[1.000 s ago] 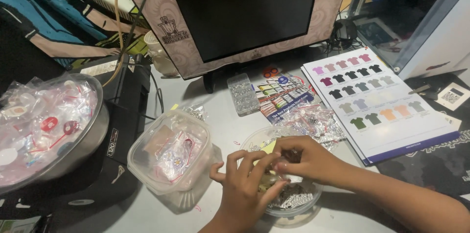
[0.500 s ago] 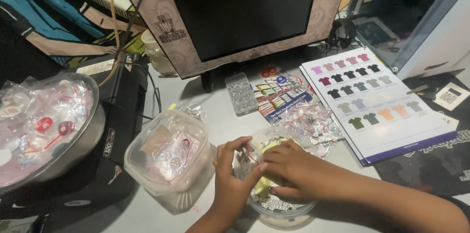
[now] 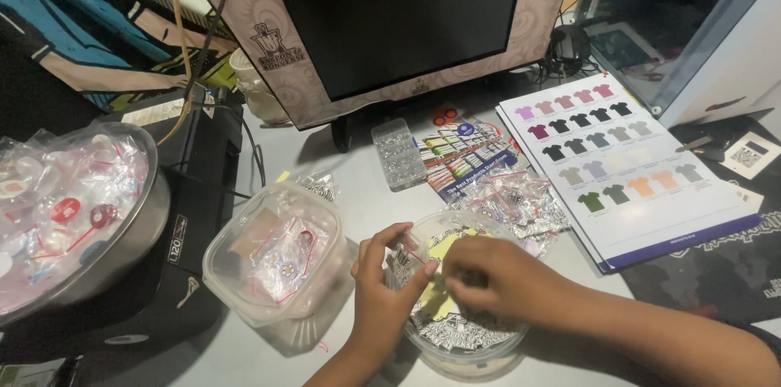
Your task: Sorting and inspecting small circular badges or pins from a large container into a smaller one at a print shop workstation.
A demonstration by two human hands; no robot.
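Observation:
My left hand [image 3: 382, 285] and my right hand [image 3: 492, 277] meet over a round clear plastic tub [image 3: 480, 350] filled with small silvery pieces and a yellow paper slip [image 3: 443, 246]. The left fingers pinch a small clear bag with a red strip at the tub's rim. My right hand is curled, fingertips down inside the tub; what it holds is hidden. To the left stands a square clear plastic container [image 3: 277, 261] holding small bagged items.
A metal bowl [image 3: 122, 249] of small bagged badges sits on a black printer [image 3: 183, 273] at left. A dark monitor [image 3: 390, 21] stands behind. A shirt colour chart sheet [image 3: 626, 167], a pile of small bags [image 3: 521, 200], a clear compartment box [image 3: 397, 153] and a brochure [image 3: 460, 151] lie on the desk.
Both hands slid slightly left over the tub and came closer together. The left fingers now pinch a small bag at the rim.

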